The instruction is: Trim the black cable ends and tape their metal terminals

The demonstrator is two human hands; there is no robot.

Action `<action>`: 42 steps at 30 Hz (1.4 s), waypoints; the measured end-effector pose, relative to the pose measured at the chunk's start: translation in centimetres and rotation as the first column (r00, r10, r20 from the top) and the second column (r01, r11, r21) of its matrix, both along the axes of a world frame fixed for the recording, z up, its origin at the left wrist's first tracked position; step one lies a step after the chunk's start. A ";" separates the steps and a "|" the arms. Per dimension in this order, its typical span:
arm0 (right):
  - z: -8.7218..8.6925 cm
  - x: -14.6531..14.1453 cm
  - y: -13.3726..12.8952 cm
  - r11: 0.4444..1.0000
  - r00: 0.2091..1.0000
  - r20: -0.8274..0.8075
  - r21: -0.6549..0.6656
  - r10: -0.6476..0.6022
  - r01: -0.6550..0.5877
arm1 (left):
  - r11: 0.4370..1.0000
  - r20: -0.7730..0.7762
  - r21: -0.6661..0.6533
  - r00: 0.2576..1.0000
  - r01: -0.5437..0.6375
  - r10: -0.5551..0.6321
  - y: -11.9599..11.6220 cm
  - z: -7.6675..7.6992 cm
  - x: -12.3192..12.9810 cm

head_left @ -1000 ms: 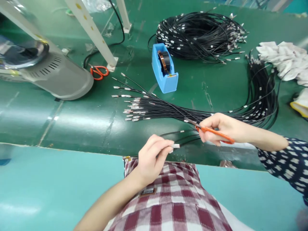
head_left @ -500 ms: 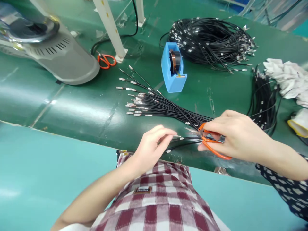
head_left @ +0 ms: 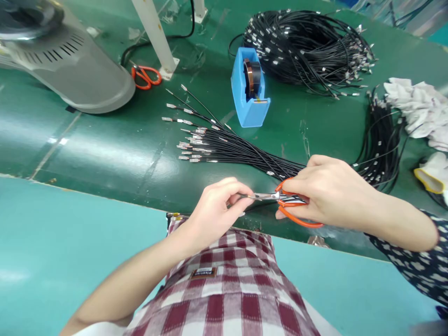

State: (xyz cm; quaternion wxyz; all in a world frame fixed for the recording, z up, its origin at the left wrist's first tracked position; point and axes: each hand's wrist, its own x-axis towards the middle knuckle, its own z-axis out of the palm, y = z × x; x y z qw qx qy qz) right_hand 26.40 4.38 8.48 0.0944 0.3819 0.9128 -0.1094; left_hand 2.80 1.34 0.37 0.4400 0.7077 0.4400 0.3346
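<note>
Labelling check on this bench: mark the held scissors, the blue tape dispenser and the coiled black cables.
Held scissors [head_left: 278,196]: head view, pivot area between blades and orange handles.
Blue tape dispenser [head_left: 250,114]: head view, front of the body.
Coiled black cables [head_left: 306,65]: head view, near side of the coil.

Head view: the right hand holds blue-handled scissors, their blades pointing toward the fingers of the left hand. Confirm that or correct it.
The color is wrong: the head view shows orange handles, not blue. The right hand does hold the scissors, their blades pointing toward the fingers of the left hand.
</note>
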 end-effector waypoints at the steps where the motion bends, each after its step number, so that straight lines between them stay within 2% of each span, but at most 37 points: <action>1: 0.0 0.0 0.0 1.000 1.000 0.013 0.004 0.005 -0.005 | 1.000 -0.002 0.006 1.000 -0.003 0.003 -0.1 0.0 0.0; 10: 0.0 -0.4 -0.5 1.000 0.998 0.069 -0.001 0.002 -0.002 | 0.999 -0.024 0.034 0.999 -0.023 0.024 -0.5 0.1 0.2; 16: 0.1 -0.7 -0.6 0.996 0.997 0.075 -0.084 -0.032 0.038 | 0.993 0.007 0.112 1.000 -0.029 0.029 -0.9 -0.1 0.2; 22: -0.7 0.1 -0.3 0.965 0.998 0.008 -0.252 -0.069 0.068 | 0.991 0.059 0.132 0.998 -0.033 0.025 -1.1 -0.1 0.2; 26: -1.7 0.6 -0.1 0.902 0.992 -0.039 -0.421 -0.120 0.093 | 0.993 0.070 0.108 0.997 -0.047 0.039 -1.3 0.1 0.1; 28: -1.9 0.6 -0.1 0.887 0.991 -0.038 -0.452 -0.128 0.098 | 0.994 0.070 0.102 0.997 -0.043 0.036 -1.3 0.2 0.0; 30: -1.8 0.6 -0.1 0.904 0.992 -0.037 -0.418 -0.117 0.091 | 0.995 0.061 0.092 0.998 -0.026 0.020 -1.3 0.2 -0.1; 36: -0.5 -0.2 -0.4 0.978 0.998 -0.039 -0.204 -0.056 0.047 | 0.996 0.020 0.085 1.000 0.004 -0.005 -1.2 0.0 -0.1; 39: -0.1 -0.6 -0.6 0.993 0.999 -0.010 -0.112 -0.033 0.032 | 0.996 0.006 0.091 1.000 0.006 -0.007 -1.2 -0.1 -0.1; 42: 0.0 -0.7 -0.7 0.997 1.000 0.025 -0.080 -0.004 0.006 | 0.996 0.014 0.089 1.000 0.001 -0.002 -1.3 -0.2 -0.1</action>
